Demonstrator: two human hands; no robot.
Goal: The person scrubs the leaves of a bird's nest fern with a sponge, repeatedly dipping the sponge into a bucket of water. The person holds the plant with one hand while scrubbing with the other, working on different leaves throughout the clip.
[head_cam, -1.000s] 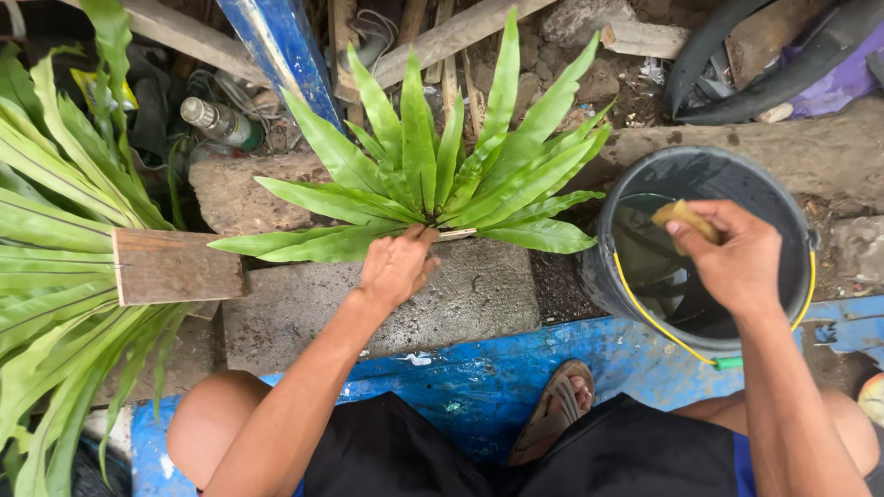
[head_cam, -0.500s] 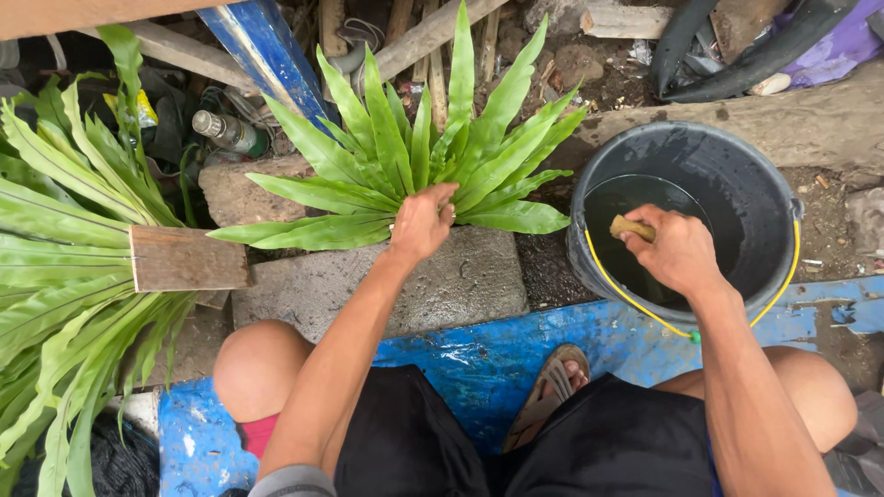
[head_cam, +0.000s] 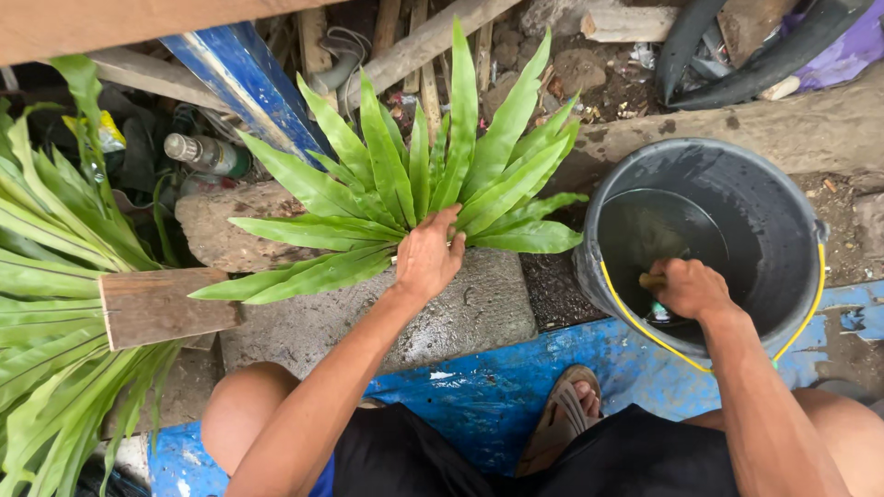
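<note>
Under left hand [head_cam: 428, 262], fern [head_cam: 414, 198]; right hand [head_cam: 691, 287] inside bucket [head_cam: 792, 230].

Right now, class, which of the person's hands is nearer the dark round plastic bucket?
Right. The right hand reaches inside the dark round plastic bucket; the left hand presses the fan of green leaves beside it.

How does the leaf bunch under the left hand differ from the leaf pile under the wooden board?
The fanned bunch lies spread on the stone slab, pressed at its base by the left hand; the leaf pile lies at the left edge, weighted by a wooden board. The bunch's leaves point away from the person; the pile's run sideways. The pile looks larger. Both hold long green strap-shaped leaves.
</note>
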